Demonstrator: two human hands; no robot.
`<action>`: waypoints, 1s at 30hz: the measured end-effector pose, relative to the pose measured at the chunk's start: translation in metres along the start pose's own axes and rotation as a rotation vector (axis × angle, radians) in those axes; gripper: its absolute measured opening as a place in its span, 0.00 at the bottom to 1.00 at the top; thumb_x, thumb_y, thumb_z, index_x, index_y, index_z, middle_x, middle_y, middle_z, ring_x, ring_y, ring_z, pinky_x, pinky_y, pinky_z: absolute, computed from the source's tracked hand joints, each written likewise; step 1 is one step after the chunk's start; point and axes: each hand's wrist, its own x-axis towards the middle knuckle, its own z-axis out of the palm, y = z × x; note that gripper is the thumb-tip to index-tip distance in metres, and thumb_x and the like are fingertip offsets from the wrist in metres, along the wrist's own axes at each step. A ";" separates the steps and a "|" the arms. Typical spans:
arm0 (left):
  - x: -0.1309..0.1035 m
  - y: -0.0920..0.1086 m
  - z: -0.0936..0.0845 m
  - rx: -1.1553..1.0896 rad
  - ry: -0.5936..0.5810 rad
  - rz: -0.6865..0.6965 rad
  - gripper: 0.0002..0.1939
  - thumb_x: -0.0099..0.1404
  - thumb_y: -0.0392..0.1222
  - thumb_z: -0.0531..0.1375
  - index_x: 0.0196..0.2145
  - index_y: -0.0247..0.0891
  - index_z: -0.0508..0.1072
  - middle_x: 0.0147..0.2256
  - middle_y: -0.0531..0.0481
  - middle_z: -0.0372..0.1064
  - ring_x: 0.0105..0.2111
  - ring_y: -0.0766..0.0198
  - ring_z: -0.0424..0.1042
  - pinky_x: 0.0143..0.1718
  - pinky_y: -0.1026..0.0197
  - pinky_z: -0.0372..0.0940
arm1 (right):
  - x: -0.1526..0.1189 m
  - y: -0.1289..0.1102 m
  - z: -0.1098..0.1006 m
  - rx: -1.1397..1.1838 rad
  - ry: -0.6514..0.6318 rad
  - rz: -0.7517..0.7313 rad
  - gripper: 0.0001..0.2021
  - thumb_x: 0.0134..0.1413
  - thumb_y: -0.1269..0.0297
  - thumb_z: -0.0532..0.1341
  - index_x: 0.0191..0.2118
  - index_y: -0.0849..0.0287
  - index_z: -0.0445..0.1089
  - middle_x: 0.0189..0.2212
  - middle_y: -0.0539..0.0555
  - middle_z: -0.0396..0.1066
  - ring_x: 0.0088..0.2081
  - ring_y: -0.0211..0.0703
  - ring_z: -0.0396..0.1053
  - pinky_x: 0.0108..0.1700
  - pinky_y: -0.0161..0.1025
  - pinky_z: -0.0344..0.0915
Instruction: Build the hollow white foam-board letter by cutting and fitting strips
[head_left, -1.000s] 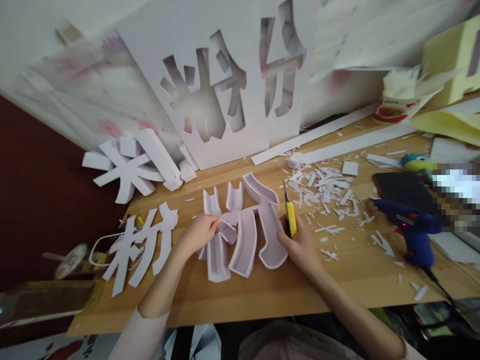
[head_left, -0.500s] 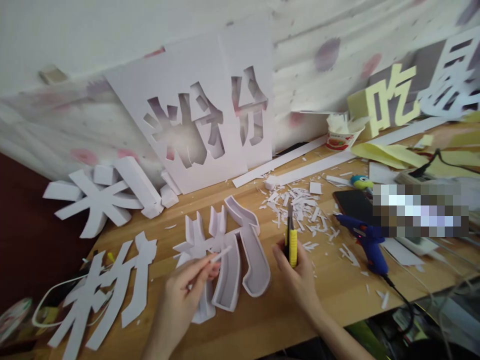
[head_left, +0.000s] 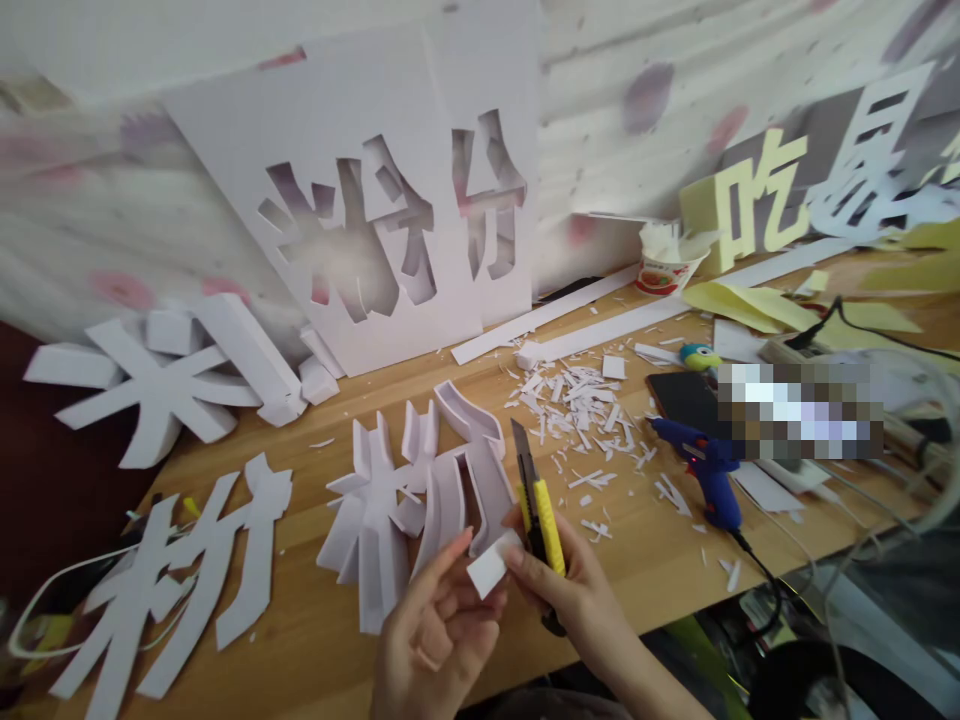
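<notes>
My right hand (head_left: 574,580) is closed round a yellow and black utility knife (head_left: 546,525), its blade pointing up and away. A small white foam-board piece (head_left: 489,568) is pinched by that hand's thumb and fingers. Beside the piece, palm up and fingers loosely curled apart, is my left hand (head_left: 442,625); whether a fingertip touches it I cannot tell. Just beyond both hands lies a white hollow character (head_left: 384,500) with raised side walls, partly covered by my left hand. A flat white cut-out character (head_left: 169,580) lies to its left.
White scraps (head_left: 574,405) litter the table beyond the knife. A blue glue gun (head_left: 705,470) with a cable lies right, near a dark phone (head_left: 682,398). White panels with cut-outs (head_left: 405,80) lean at the back. A paper bowl (head_left: 671,272) and yellow character (head_left: 761,200) stand back right.
My hands have come together nearer the table's front edge. The thin white piece in my left fingers has left them; a white piece now shows in my right hand. The view has shifted slightly.
</notes>
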 end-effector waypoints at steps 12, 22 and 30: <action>-0.018 0.004 0.016 0.100 0.200 -0.217 0.29 0.57 0.73 0.58 0.25 0.42 0.70 0.23 0.51 0.63 0.25 0.63 0.65 0.24 0.63 0.62 | -0.018 0.011 0.019 -0.251 0.103 -0.228 0.14 0.53 0.49 0.66 0.40 0.51 0.69 0.24 0.48 0.64 0.23 0.39 0.61 0.24 0.36 0.61; -0.015 0.005 0.002 0.357 0.294 0.033 0.24 0.69 0.61 0.51 0.26 0.40 0.67 0.24 0.52 0.64 0.27 0.63 0.65 0.31 0.63 0.61 | -0.020 -0.004 0.005 -0.739 -0.183 -0.454 0.12 0.66 0.56 0.56 0.51 0.54 0.65 0.31 0.50 0.72 0.30 0.40 0.70 0.32 0.33 0.65; -0.020 0.010 -0.022 0.794 0.223 0.354 0.19 0.73 0.43 0.45 0.40 0.39 0.75 0.32 0.44 0.75 0.33 0.56 0.73 0.38 0.58 0.68 | -0.032 -0.011 0.014 -1.123 -0.323 -0.601 0.14 0.68 0.57 0.50 0.53 0.56 0.63 0.30 0.51 0.75 0.27 0.43 0.73 0.27 0.34 0.64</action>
